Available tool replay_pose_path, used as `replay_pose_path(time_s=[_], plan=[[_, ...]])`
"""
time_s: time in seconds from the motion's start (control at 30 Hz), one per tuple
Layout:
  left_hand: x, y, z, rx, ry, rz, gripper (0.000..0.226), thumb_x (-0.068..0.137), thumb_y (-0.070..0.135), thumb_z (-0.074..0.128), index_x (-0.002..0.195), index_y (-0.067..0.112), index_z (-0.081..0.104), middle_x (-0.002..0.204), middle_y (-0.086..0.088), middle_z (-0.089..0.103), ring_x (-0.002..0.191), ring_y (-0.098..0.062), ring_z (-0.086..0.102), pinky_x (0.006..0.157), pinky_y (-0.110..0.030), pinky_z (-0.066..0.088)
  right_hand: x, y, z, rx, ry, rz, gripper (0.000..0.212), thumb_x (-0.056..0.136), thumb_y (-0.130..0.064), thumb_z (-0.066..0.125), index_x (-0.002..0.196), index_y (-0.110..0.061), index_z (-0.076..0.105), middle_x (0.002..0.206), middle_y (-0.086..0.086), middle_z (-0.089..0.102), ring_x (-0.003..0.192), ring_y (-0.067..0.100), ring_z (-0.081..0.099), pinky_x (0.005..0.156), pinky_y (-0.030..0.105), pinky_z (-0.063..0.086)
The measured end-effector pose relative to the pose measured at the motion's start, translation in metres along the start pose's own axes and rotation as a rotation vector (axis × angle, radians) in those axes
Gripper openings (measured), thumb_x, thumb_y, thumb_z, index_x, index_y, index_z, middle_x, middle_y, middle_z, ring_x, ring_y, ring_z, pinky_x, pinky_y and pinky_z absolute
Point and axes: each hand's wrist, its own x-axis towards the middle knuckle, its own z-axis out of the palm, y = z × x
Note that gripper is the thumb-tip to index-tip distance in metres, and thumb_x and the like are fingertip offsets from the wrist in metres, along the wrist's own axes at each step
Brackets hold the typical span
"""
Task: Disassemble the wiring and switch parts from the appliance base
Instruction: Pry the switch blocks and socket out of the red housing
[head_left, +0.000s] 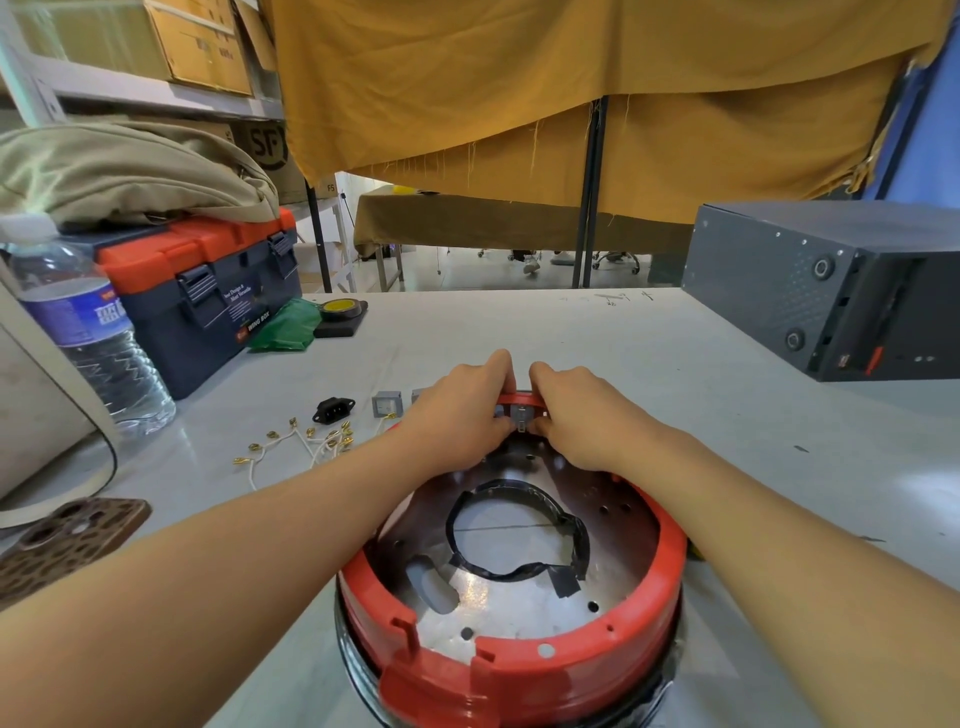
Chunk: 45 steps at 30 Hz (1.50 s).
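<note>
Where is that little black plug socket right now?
The black socket lies on the table, left of the hands, between the loose wires and a grey switch.

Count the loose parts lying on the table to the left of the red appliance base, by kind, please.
Black power socket: 1
Grey square switch: 1 in full view; a second grey part shows partly behind the left hand
White wires with brass ends: 1 bundle
Total: 4, counting the partly hidden one

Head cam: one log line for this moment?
step: switch removal | left hand: grips far rim of red base | right hand: pinches grey switch | loose on table: wires, black socket
</note>
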Motion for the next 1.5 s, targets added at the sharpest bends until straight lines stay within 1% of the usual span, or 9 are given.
replay_pose_path(time_s=[0.23, 0.33, 0.43, 0.63, 0.83, 1.07, 1.23, 1.37, 1.5], plan=[[-0.002, 0.002, -0.001, 0.021, -0.005, -0.006, 0.022, 0.085, 0.018, 0.058, 0.095, 0.016, 0.039, 0.082, -0.008, 0.057, 0.077, -0.030, 0.056, 0.069, -0.045, 0.049, -0.003, -0.002, 0.000, -0.020, -0.002, -0.006, 0.022, 0.094, -0.017, 0.052, 0.094, -0.016, 0.030, 0.084, 0.006, 0.042, 0.074, 0.027, 0.045, 0.060, 0.035, 0.036], [-0.003, 0.002, -0.001, 0.020, -0.005, 0.001, 0.024, 0.085, 0.020, 0.059, 0.096, 0.017, 0.038, 0.080, -0.003, 0.053, 0.077, -0.029, 0.055, 0.068, -0.043, 0.048, -0.005, -0.002, -0.002, -0.008, 0.004, 0.005, 0.021, 0.094, -0.019, 0.052, 0.093, -0.015, 0.031, 0.084, 0.006, 0.042, 0.075, 0.028, 0.045, 0.062, 0.035, 0.036], [-0.003, 0.001, -0.001, 0.030, -0.002, 0.007, 0.027, 0.085, 0.022, 0.061, 0.101, 0.015, 0.041, 0.080, 0.000, 0.051, 0.079, -0.028, 0.054, 0.070, -0.043, 0.048, -0.006, -0.003, -0.004, -0.002, 0.015, 0.022, 0.018, 0.094, -0.022, 0.053, 0.093, -0.015, 0.036, 0.085, 0.006, 0.042, 0.076, 0.027, 0.046, 0.063, 0.034, 0.037], [-0.002, -0.002, 0.000, 0.002, 0.009, 0.027, 0.028, 0.083, 0.022, 0.063, 0.102, 0.016, 0.043, 0.086, -0.005, 0.059, 0.079, -0.028, 0.055, 0.071, -0.046, 0.049, -0.009, -0.004, -0.006, -0.023, 0.043, 0.026, 0.017, 0.093, -0.024, 0.055, 0.100, -0.009, 0.050, 0.081, 0.005, 0.040, 0.074, 0.026, 0.046, 0.062, 0.034, 0.036], [-0.001, -0.002, 0.002, 0.032, 0.026, 0.036, 0.024, 0.082, 0.018, 0.062, 0.096, 0.015, 0.042, 0.086, -0.013, 0.061, 0.077, -0.032, 0.056, 0.069, -0.047, 0.049, -0.006, -0.004, -0.005, -0.047, 0.049, 0.006, 0.019, 0.092, -0.021, 0.057, 0.089, -0.015, 0.040, 0.078, 0.004, 0.038, 0.071, 0.025, 0.044, 0.057, 0.033, 0.033], [-0.001, 0.002, 0.001, 0.039, 0.041, 0.036, 0.023, 0.082, 0.015, 0.061, 0.091, 0.017, 0.040, 0.082, -0.014, 0.060, 0.073, -0.031, 0.055, 0.067, -0.046, 0.050, -0.004, -0.004, -0.006, -0.027, 0.042, 0.000, 0.018, 0.091, -0.018, 0.059, 0.089, -0.016, 0.041, 0.081, 0.006, 0.041, 0.072, 0.025, 0.044, 0.060, 0.033, 0.033], [0.000, 0.007, 0.002, 0.044, 0.069, 0.015, 0.021, 0.083, 0.014, 0.059, 0.088, 0.017, 0.039, 0.080, -0.012, 0.058, 0.075, -0.030, 0.054, 0.068, -0.043, 0.048, 0.000, -0.004, -0.004, -0.106, 0.073, 0.001, 0.017, 0.092, -0.009, 0.053, 0.087, -0.016, 0.039, 0.069, 0.001, 0.030, 0.070, 0.026, 0.041, 0.049, 0.030, 0.022], [0.001, 0.005, 0.002, -0.006, 0.070, -0.004, 0.021, 0.081, 0.014, 0.060, 0.087, 0.018, 0.040, 0.081, -0.012, 0.059, 0.076, -0.031, 0.054, 0.067, -0.042, 0.048, 0.002, -0.002, -0.001, -0.064, 0.086, 0.018, 0.017, 0.091, -0.012, 0.055, 0.085, -0.016, 0.040, 0.070, 0.000, 0.032, 0.069, 0.025, 0.042, 0.047, 0.028, 0.022], [0.000, 0.003, 0.001, -0.074, 0.059, -0.010, 0.022, 0.080, 0.018, 0.063, 0.089, 0.018, 0.043, 0.079, -0.008, 0.060, 0.076, -0.028, 0.056, 0.069, -0.043, 0.049, 0.001, -0.001, -0.001, -0.007, 0.090, 0.024, 0.014, 0.091, -0.015, 0.055, 0.086, -0.015, 0.042, 0.078, 0.005, 0.041, 0.071, 0.026, 0.045, 0.054, 0.031, 0.030]])
